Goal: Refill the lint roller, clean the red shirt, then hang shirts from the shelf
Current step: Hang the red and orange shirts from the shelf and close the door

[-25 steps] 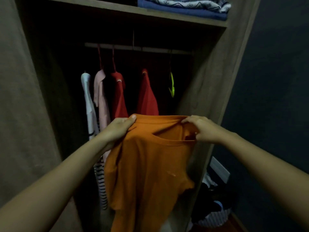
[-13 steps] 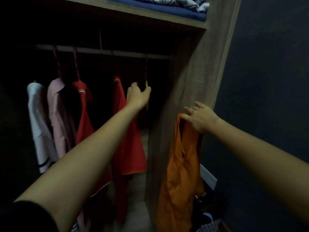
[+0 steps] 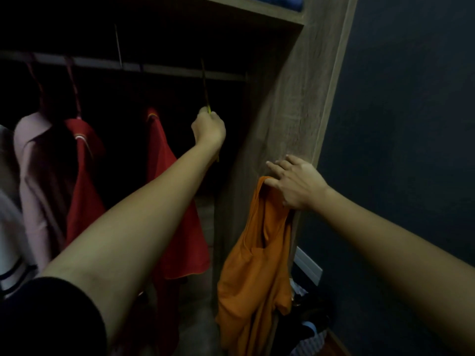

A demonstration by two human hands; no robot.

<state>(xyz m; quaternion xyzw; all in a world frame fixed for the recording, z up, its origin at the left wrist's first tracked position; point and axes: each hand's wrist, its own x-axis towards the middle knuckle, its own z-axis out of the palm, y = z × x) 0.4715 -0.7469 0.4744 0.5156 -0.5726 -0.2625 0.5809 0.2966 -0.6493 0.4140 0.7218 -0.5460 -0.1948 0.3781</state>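
My left hand (image 3: 208, 129) reaches into the wardrobe and is closed around a yellow-green hanger (image 3: 206, 93) that hangs from the clothes rail (image 3: 167, 69). Most of the hanger is hidden by the fist. My right hand (image 3: 295, 185) holds an orange shirt (image 3: 254, 263) by its neckline, in front of the wardrobe's right side panel (image 3: 290, 104). The shirt hangs limp below the hand. Two red shirts (image 3: 84, 176) (image 3: 174, 214) hang on the rail to the left of my left hand.
A pink shirt (image 3: 33, 176) and a white garment (image 3: 6, 240) hang at the far left. Folded blue cloth (image 3: 280, 0) lies on the shelf above. A basket of clothes (image 3: 308, 337) sits on the floor beside a dark wall (image 3: 411, 124).
My left hand let go of the orange shirt, reached up to the rail and closed on the hanger. My right hand carried the shirt to the right, where it now hangs folded.
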